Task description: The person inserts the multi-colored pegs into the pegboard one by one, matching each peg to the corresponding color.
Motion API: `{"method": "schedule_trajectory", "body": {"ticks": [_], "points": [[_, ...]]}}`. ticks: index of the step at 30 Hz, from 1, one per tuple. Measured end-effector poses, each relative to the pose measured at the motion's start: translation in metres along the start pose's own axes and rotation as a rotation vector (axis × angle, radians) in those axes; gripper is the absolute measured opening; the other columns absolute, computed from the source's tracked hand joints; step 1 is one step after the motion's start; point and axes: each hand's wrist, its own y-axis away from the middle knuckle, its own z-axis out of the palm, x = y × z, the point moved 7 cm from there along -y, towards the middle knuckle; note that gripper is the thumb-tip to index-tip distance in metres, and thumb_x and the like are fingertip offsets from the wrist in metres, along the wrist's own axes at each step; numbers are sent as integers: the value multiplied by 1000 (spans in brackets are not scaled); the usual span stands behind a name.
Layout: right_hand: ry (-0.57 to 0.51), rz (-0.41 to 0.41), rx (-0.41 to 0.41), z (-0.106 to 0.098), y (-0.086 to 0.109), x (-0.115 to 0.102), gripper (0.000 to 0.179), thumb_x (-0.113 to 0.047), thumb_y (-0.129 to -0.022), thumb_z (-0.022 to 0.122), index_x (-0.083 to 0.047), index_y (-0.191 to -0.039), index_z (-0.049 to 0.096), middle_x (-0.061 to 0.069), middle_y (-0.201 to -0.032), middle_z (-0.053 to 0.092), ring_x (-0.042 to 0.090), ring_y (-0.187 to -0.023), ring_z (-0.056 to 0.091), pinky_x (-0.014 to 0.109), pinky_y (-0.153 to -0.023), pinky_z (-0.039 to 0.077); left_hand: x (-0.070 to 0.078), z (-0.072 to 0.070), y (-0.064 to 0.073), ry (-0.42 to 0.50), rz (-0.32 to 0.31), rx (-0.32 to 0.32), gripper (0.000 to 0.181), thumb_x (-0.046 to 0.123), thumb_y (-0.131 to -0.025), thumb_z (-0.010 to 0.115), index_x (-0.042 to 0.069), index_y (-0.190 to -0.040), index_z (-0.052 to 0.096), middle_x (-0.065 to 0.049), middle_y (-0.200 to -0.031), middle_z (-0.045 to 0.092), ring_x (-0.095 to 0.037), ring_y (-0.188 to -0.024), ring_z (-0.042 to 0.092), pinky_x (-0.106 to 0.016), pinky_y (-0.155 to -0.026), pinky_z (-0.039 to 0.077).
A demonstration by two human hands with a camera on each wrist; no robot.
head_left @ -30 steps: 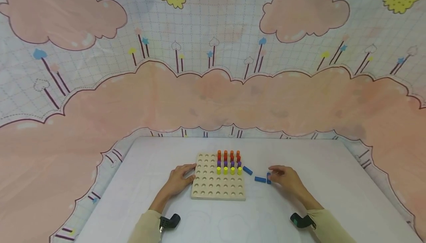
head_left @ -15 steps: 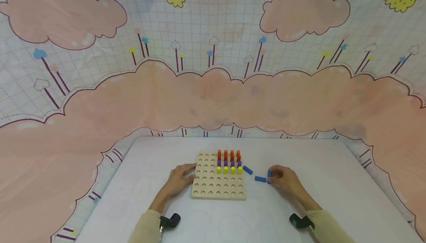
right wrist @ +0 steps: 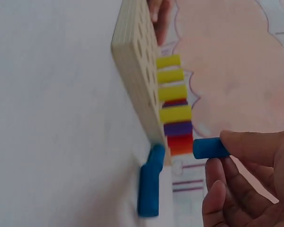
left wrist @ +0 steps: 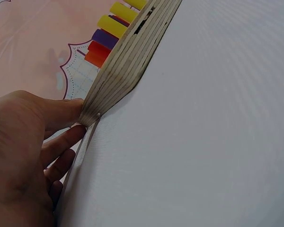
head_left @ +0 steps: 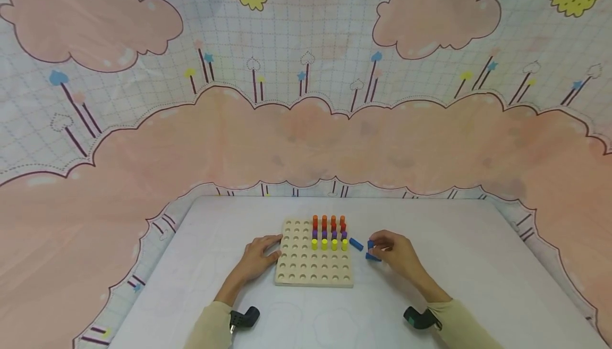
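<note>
My right hand [head_left: 400, 256] holds a blue peg [right wrist: 209, 148] between thumb and fingers, raised over the table in the right wrist view. Two more blue pegs lie on the table: one [head_left: 356, 244] close to the board's right side, the other [head_left: 372, 257] just below my right fingertips. The wooden pegboard [head_left: 313, 279] lies flat, with rows of orange, red, purple and yellow pegs [head_left: 324, 245] upright in its upper right part. At the board's left edge rests my left hand [head_left: 258, 258], thumb and fingertips against the side in the left wrist view.
The white table [head_left: 306, 317] extends around the board on all sides. Behind it hangs a cloth [head_left: 306, 142] printed with pink clouds. Each wrist carries a black camera, such as the one on the right [head_left: 421, 317].
My right hand has picked a blue peg up off the table, turned it upright and brought it left toward the board. The left hand and the board have stayed put.
</note>
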Motion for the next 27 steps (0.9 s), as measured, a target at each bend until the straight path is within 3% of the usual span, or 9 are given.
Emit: {"method": "schedule_trajectory", "body": {"ticks": [5,12,20,27], "points": [[-62,-19,-8,15,-2,-19,23,-4,-83,76,-7,-105,69,7,-97,74,11,-84,65,19,-75,52,0,-1,-1,0,-9,4,44,20,-94,65,17,-137,59,-5,-140,59,-31,-133,44,-54,-113,23],[-105,-41,-36,42,-2,-37,22,-4,-81,78,-11,-100,70,0,-94,72,11,-84,64,20,-74,52,-1,-1,-1,8,-6,-4,43,19,-94,66,16,-136,59,-6,-140,59,-32,-135,43,-54,-113,22],[-170,-114,-67,70,-7,-50,20,-4,-81,77,-9,-99,69,4,-96,72,15,-87,68,22,-74,56,-1,-1,-3,12,-7,0,44,19,-93,66,16,-136,59,-6,-140,59,-31,-134,43,-54,-113,23],[-170,-124,-102,89,-14,-53,17,-8,-84,76,-10,-99,70,4,-97,74,17,-89,69,25,-77,57,-2,0,-6,9,10,2,44,18,-94,66,15,-136,59,-6,-140,59,-32,-134,44,-53,-112,23]]}}
